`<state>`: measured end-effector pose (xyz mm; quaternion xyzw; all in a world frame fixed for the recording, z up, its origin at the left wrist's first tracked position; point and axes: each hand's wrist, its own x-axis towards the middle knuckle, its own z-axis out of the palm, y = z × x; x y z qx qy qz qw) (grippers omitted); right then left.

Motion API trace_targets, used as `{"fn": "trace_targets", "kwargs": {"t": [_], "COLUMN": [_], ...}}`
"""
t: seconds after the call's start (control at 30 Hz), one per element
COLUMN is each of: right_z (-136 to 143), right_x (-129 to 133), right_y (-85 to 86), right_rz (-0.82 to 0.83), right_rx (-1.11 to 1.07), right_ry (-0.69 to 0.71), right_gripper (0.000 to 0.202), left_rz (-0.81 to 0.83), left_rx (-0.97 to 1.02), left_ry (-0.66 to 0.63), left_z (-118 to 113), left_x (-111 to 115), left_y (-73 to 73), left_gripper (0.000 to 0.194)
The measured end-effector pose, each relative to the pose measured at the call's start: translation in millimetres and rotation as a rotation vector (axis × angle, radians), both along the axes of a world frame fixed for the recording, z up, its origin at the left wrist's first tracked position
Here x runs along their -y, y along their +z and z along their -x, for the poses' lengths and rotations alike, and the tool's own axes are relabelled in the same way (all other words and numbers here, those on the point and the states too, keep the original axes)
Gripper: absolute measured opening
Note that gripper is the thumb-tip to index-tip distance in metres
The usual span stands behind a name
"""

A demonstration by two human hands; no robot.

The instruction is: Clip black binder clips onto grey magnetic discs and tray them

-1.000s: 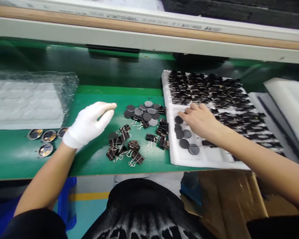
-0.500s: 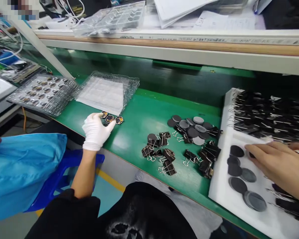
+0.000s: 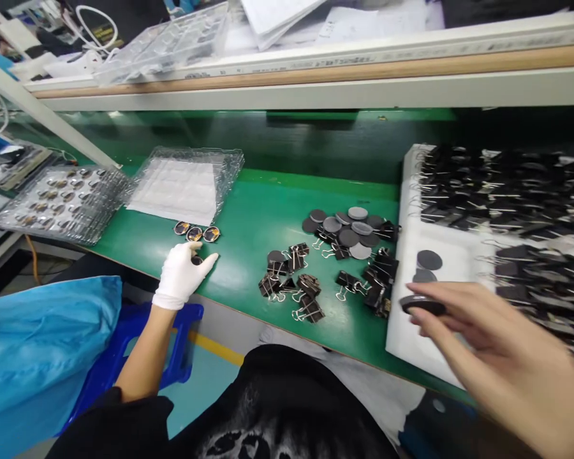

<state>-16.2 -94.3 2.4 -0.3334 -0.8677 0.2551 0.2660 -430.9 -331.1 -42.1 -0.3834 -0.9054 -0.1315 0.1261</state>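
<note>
My left hand (image 3: 179,274), in a white glove, is curled on the green bench with its thumb stuck out. A small dark round piece (image 3: 197,260) shows partly between its fingers; the rest of it is hidden. Just beyond lie three round metal-rimmed pieces with dark and gold faces (image 3: 194,234) in a row. My bare right hand (image 3: 488,338) pinches a black disc (image 3: 425,305) between thumb and fingers, above the white foam tray (image 3: 452,245). Under it, more dark discs (image 3: 429,259) rest in the tray, partly covered by the hand.
Black binder clips (image 3: 516,197) fill rows in the tray. Loose discs (image 3: 349,238) and binder clips (image 3: 309,285) lie mid-bench. Clear plastic trays (image 3: 229,166) with a white sheet (image 3: 172,191) stand at the left, beside stacked filled trays (image 3: 60,201). A shelf edge (image 3: 287,89) runs above.
My right hand has lifted a black disc from the foam tray and moved left and toward me. My left hand has drawn back from the round pieces. The view has shifted right.
</note>
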Motion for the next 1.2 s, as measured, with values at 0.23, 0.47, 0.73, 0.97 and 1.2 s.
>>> {"fn": "trace_targets", "kwargs": {"t": [0.23,0.47,0.73,0.97,1.2], "right_z": [28,60,69,60,76], "right_x": [31,42,56,38,44], "right_y": [-15.0,-12.0,-26.1,-27.8,-23.2], "right_rz": [0.849,1.040,-0.044,-0.259,0.532], "right_rx": [-0.486,-0.649,-0.589,-0.373,-0.722], "right_ry": [0.082,0.195,0.122,0.134,-0.101], "right_gripper": [0.029,0.020,0.057,0.074,0.053], "left_rz": [-0.068,-0.374,-0.190,-0.208,-0.193], "left_rx": [-0.071,0.532,1.050,1.000,0.829], "left_ry": [-0.009,-0.243,-0.649,-0.772,-0.915], "left_z": [-8,-80,-175,-188,-189], "left_x": [0,-61,-160,-177,-182], "left_y": [0.3,42.9,76.9,81.0,70.5], "left_gripper": [0.037,0.043,0.071,0.080,0.070]}}
